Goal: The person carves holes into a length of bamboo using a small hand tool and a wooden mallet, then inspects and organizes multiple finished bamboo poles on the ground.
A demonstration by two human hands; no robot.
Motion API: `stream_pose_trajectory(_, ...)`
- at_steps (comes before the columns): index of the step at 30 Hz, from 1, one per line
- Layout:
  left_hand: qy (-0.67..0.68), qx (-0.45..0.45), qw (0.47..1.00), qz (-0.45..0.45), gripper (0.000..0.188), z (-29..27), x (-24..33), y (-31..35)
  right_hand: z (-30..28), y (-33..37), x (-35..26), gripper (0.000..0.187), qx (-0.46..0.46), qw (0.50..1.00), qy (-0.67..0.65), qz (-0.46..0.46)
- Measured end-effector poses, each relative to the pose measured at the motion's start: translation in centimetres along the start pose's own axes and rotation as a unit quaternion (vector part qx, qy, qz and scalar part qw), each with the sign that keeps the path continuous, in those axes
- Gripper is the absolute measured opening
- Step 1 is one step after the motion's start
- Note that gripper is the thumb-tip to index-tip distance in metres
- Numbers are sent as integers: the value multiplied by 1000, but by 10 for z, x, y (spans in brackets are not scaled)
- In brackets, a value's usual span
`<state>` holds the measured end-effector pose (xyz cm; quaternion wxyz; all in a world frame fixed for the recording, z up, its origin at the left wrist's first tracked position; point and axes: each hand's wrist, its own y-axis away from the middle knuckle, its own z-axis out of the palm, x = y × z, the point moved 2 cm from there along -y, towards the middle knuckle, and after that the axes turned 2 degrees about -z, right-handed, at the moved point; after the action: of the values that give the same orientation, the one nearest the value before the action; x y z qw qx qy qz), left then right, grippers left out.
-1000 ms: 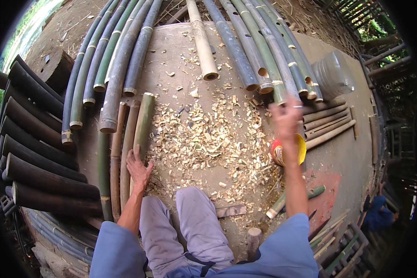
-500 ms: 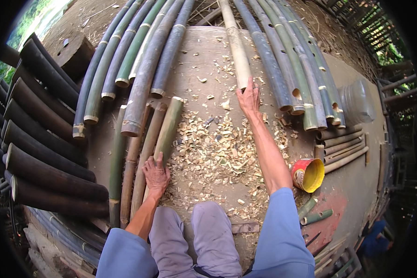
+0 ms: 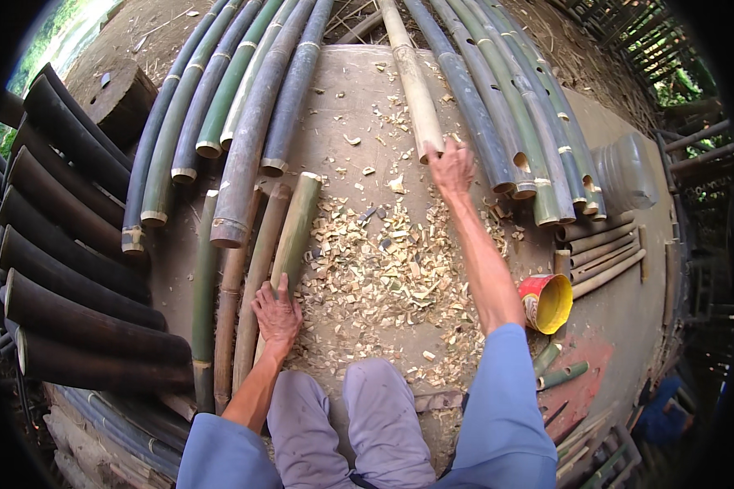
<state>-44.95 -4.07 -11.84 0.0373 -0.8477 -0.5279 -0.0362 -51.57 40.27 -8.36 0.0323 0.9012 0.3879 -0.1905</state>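
My right hand (image 3: 453,169) is at the near end of a pale bamboo pole (image 3: 414,90), its fingertips touching or just beside the rim. Its fingers look apart and slightly bent. Lower down on the left, my left hand (image 3: 277,316) rests with spread fingers on the lower part of a short green bamboo piece (image 3: 297,228), thumb pointing up along it. Beside that piece lies a brown bamboo pole (image 3: 261,269), close to the left fingers. Wood chips (image 3: 391,253) cover the ground between my hands.
Long bamboo poles lie at the upper left (image 3: 249,122) and upper right (image 3: 457,81), some with cut holes. Dark bamboo lengths (image 3: 98,318) are stacked at far left. On the right are a red and yellow tin (image 3: 550,306), a clear plastic jug (image 3: 628,175) and thin bamboo sticks (image 3: 603,257).
My right hand has shifted slightly to the right at the pale pole's end, and its index finger no longer stretches up along the pole. The left hand stays on the green piece.
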Motion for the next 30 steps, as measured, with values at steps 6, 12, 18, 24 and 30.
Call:
stream_pose_trajectory(6, 2, 0, 1000, -5, 82, -1, -5, 3, -52, 3, 70, 80, 33, 964, 264, 0)
stream_pose_trajectory(12, -3, 20, 1000, 11, 82, 3, -2, 1, -54, 2, 96, 87, -1, 960, 274, -50)
stream_pose_trajectory(18, -5, 13, 1000, -1, 83, 1, -4, 1, -15, 11, 56, 86, -89, 992, -32, 89)
stream_pose_trajectory(24, 4, 17, 1000, 8, 83, -1, -3, 0, 4, 16, 67, 79, 26, 883, -407, 233)
stream_pose_trajectory(30, 5, 0, 1000, -1, 83, -3, 0, 0, 11, 24, 118, 55, 138, 529, -768, 333)
